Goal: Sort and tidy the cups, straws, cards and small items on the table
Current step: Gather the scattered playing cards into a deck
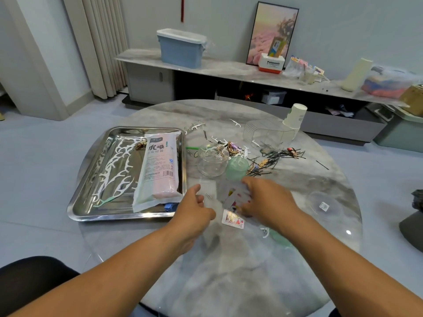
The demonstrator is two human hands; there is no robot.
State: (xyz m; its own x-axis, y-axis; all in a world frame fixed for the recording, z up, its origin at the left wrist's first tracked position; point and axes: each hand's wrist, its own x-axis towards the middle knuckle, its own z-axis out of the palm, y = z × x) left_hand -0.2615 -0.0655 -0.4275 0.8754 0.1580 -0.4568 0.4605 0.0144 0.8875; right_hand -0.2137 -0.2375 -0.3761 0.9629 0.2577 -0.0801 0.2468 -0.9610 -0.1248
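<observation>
Fingers of my right hand (pixel 266 197) are bent over some playing cards (pixel 233 197) on the surface (pixel 229 271), but motion blur hides whether they really grasp them, so I cannot tell. One more card (pixel 233 219) lies flat just below this hand. My left hand (pixel 194 210) is beside it, with thumb out and the fingers loosely curled, and I see nothing in it.

Behind the hands stand a clear glass cup (pixel 212 162) and a green cup (pixel 237 168), close together. Further back, white floss picks (pixel 235 122) and black hairpins (pixel 277 155) are scattered. A stack of paper cups (pixel 294 118) stands at the far right, beside a stack of clear plastic cups (pixel 265 135) lying on its side.

On the left, a steel tray (pixel 91 210) holds a pack of straws (pixel 158 172) and more floss picks.
</observation>
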